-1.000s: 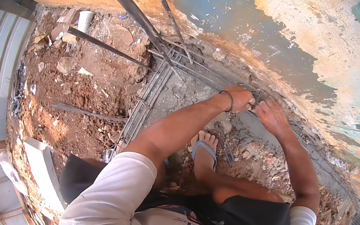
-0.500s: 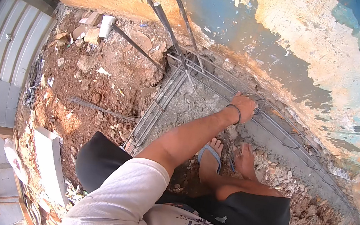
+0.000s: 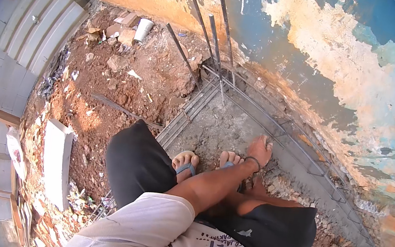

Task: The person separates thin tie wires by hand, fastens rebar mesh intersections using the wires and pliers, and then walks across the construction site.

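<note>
My left hand (image 3: 260,151), with a dark band at the wrist, is low over the wet grey concrete (image 3: 240,125) beside the rebar cage. Its fingers are curled, with pale grey on the tips; what they hold, if anything, is hidden. Long thin bars of the rebar cage (image 3: 301,149) run along the wall, half sunk in concrete. Behind my left wrist, part of my right hand (image 3: 256,187) shows near the trench edge, its fingers covered by the left arm. My feet in blue flip-flops (image 3: 184,167) are just left of the hands.
Upright steel rods (image 3: 215,39) rise from the corner by the peeling wall (image 3: 318,65). Loose wire (image 3: 125,109) lies on the red soil (image 3: 111,85). A white cup (image 3: 143,30) stands at the back, and a white block (image 3: 56,163) lies at left.
My left hand has moved from the rebar back toward me, over the concrete near my right foot. My right hand is now mostly covered. The view has shifted, showing both feet.
</note>
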Motion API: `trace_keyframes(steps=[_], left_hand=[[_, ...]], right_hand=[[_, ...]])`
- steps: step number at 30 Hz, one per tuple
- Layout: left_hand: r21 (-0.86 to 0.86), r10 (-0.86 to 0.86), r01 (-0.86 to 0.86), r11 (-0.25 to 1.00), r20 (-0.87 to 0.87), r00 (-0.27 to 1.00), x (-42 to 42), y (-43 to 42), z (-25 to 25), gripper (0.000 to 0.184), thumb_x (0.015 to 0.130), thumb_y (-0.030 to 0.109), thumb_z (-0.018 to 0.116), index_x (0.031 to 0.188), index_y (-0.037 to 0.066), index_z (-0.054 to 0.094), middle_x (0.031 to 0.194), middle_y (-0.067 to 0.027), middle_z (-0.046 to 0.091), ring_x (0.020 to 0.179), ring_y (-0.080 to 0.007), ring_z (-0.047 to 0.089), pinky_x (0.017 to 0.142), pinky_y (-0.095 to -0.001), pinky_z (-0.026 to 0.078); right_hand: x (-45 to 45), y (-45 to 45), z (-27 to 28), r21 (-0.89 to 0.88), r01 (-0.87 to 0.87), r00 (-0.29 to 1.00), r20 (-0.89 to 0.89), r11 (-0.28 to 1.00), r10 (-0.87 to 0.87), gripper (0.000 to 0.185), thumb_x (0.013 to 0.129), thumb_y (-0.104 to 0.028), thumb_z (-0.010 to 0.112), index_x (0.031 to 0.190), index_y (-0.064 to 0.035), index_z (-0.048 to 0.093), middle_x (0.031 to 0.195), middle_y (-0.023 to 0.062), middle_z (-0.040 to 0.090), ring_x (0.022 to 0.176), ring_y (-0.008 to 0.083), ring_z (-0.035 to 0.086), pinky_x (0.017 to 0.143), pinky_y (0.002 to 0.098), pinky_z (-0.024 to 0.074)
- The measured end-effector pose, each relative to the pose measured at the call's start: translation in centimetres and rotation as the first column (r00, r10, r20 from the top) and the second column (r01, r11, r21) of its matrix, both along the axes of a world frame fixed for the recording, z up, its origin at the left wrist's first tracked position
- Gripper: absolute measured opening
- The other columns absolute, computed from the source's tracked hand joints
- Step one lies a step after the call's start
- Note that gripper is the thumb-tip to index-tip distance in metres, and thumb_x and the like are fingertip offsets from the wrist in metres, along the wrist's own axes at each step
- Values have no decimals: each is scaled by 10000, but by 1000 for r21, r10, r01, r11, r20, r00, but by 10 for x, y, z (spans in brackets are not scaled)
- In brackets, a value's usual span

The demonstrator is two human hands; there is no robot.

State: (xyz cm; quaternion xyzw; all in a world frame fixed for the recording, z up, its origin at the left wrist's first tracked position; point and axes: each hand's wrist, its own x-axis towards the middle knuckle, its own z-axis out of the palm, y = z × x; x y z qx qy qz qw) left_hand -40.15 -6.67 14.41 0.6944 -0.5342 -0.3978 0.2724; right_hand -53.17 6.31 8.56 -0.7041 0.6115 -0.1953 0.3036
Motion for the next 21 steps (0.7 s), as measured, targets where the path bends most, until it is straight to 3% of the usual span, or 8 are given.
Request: trace_keyframes(steps=[4,7,9,11,13,17,19,21], left_hand=[[90,170,-164,982,-60,984,23,1,-22,390,942,313,570,1205,25,586,1183,-231,614,1099,-422,578,945,-473,455],[336,480,-388,858,-260,838,14,-7,-46,549,973,497,493,1243,23,561,1121,-213,644,1049,-381,607,915,-455,459],[644,660,-214,735,-605,445,-16,-13,-65,808,952,703,314,1385,37,465,1262,-202,608,1182,-366,564,1050,-472,382],[515,482,118,849,-847,226,-15,-5,34,993,893,811,200,1466,14,353,1375,-204,529,1297,-359,479,1135,-499,278],[442,449,291,848,-892,49,-29,-14,65,1067,858,851,196,1452,-21,360,1406,-228,485,1316,-354,462,1115,-477,322],[369,384,238,899,-923,-18,-37,-29,128,1112,832,878,200,1450,-33,356,1374,-249,498,1287,-356,485,1076,-482,375],[316,321,247,916,-947,21,-38,-34,132,1078,837,871,246,1414,-28,397,1305,-247,543,1226,-338,527,1022,-466,426],[379,369,225,898,-925,84,-44,-35,111,1047,853,850,267,1398,-31,412,1262,-235,572,1153,-320,565,969,-451,461]], right_hand=[[-9,-10,36,14,-16,995,102,1000,15,330,931,-297,627,1022,21,610,894,238,639,831,402,616,745,429,481],[-22,-37,102,84,-78,979,192,993,61,323,930,-293,628,1002,22,624,889,242,642,844,407,618,752,429,479],[-30,-61,163,198,-117,978,193,973,79,320,934,-291,627,1032,14,632,893,233,642,836,399,613,757,419,479],[-43,-87,198,257,-128,981,174,958,84,323,937,-290,626,1068,5,635,899,224,641,824,390,609,759,409,480],[-62,-104,207,100,-202,973,-96,974,211,331,945,-287,623,1117,-5,627,844,171,616,787,336,604,765,406,479],[-57,-131,258,-284,-273,957,-174,919,231,317,947,-250,631,1173,-29,607,786,95,573,805,235,616,686,363,502],[-46,-140,294,318,28,1000,2,948,-30,245,951,-188,626,1144,-41,595,742,47,535,728,158,615,592,300,518],[-51,-151,299,486,84,977,131,870,-167,197,950,-154,619,1115,-51,588,724,32,534,679,140,608,563,277,519]])
